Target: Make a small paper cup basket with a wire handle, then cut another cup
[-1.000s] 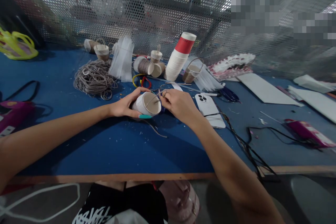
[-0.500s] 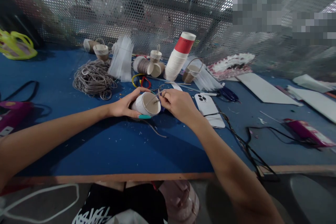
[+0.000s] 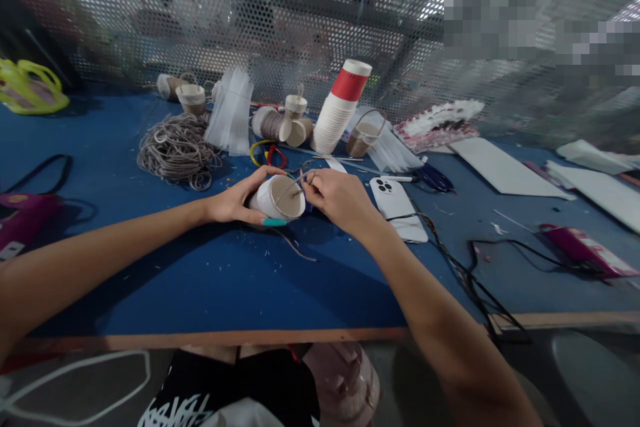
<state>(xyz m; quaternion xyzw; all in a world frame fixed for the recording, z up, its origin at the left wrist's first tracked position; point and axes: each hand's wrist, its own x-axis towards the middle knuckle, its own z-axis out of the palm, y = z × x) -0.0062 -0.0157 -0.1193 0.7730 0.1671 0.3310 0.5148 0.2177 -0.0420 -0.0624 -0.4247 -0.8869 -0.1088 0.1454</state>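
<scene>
My left hand [image 3: 241,200] is wrapped round a small whitish paper cup [image 3: 270,196], which lies tilted with its mouth toward the right. At the cup's rim, my right hand [image 3: 336,195] pinches a thin grey-brown cord [image 3: 301,178] whose other part runs into the cup. A loose tail of cord [image 3: 296,248] trails on the blue table below the cup. Just behind the hands lie scissors with yellow and red handles [image 3: 277,157]. The right fingertips are partly hidden by the hand itself.
A heap of grey cord [image 3: 175,149], bundled clear sticks [image 3: 230,110] and a stack of paper cups [image 3: 336,110] stand behind. Several cord-wrapped cups sit around them. To the right are a white phone [image 3: 399,208], black cables [image 3: 450,260] and a magenta device [image 3: 583,250]. A perforated metal screen backs the table.
Almost nothing differs. Both hands keep the same hold on the cup and cord, and the whole view has shifted very slightly.
</scene>
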